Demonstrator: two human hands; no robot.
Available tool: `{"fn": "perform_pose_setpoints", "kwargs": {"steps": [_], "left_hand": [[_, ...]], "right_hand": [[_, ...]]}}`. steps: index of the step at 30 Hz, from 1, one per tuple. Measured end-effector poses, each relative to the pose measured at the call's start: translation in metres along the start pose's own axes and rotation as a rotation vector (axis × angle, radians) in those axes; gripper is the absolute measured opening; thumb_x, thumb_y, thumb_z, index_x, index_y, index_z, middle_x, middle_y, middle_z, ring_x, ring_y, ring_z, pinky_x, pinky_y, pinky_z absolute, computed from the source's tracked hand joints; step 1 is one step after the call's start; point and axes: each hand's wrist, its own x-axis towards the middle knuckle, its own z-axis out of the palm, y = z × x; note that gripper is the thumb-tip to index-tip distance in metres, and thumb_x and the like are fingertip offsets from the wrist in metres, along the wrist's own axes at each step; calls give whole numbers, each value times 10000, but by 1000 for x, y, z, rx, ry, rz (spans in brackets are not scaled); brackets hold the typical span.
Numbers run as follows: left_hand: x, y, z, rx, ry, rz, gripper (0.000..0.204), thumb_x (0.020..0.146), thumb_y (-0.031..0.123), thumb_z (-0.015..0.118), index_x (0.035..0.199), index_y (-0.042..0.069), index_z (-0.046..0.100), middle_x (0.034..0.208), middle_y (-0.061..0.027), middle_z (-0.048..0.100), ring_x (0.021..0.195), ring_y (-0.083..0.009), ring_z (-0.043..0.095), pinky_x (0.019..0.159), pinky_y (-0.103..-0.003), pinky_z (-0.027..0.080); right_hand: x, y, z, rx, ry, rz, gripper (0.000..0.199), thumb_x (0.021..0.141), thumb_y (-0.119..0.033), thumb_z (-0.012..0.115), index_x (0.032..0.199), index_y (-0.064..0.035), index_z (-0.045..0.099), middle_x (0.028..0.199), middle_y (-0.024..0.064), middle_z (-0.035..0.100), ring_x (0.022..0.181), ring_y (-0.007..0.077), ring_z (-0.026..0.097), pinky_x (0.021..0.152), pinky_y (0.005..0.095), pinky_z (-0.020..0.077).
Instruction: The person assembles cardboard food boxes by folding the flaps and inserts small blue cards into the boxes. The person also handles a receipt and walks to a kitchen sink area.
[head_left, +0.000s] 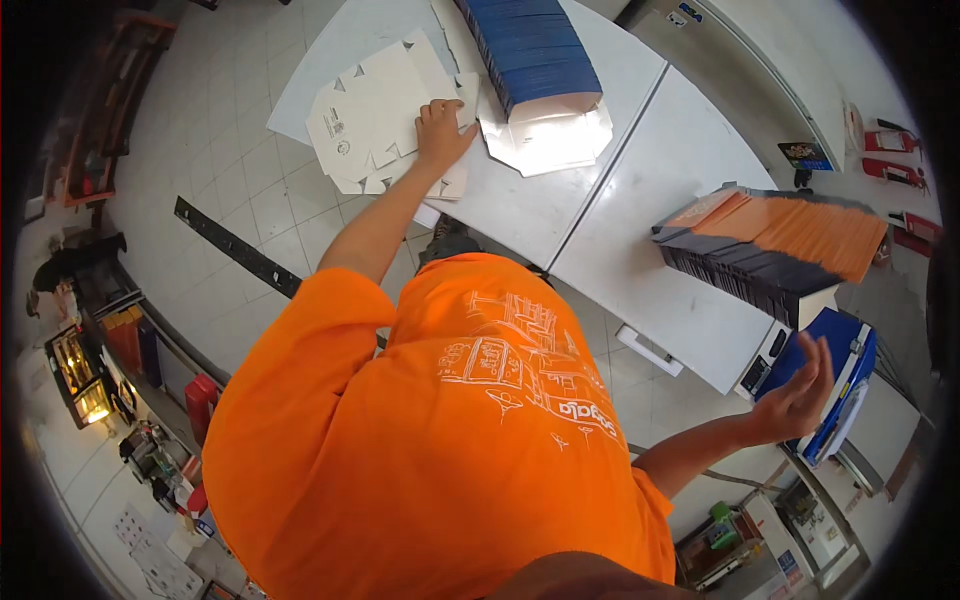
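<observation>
My left hand rests on a flat, unfolded white cardboard box blank with die-cut tabs and slots. Its fingers are spread and slightly bent, near the blank's right side. More pale card shows under and beside that blank. Just right of this hand, a long stack with blue edges stands on a white card sheet. My right hand is raised off the table's right end, open, fingers stretched and nothing visible in it. Behind it is a blue device with a dark panel.
A long orange-and-black stack lies on the right part of the white table, past a seam. A dark perforated strip juts out at left. Red fire extinguishers hang at far right. Shelves and a lit cabinet stand left.
</observation>
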Motion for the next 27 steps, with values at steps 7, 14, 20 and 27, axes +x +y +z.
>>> {"fn": "perform_pose_setpoints", "kwargs": {"steps": [7,14,20,27], "left_hand": [[16,-47,6,-226,-160,101,499,814,452,795,1154,97,711,1202,-90,643,1132,-288,587,964,-411,473],[35,-72,4,-568,-373,60,413,779,430,831,975,71,771,1101,-108,712,1050,-282,662,934,-382,510],[38,-82,5,-720,-408,-82,228,909,270,732,987,58,759,1010,-133,735,934,-265,708,839,-355,541],[65,-71,-101,-962,409,-106,218,1069,182,492,1095,2,613,1013,-94,701,908,-197,660,815,-312,531]], "right_hand": [[-27,-96,24,-42,-96,91,236,1038,-130,555,1085,56,692,888,129,763,922,270,729,926,391,537],[-38,-168,64,17,-232,112,182,1007,-101,592,1045,31,711,863,129,755,877,287,732,923,395,541],[-44,-213,90,69,-249,120,111,958,-63,652,997,10,726,859,106,750,858,278,730,870,391,564],[-50,-244,113,162,-315,196,135,963,-92,656,998,17,726,863,108,746,843,243,728,809,372,572]]}}
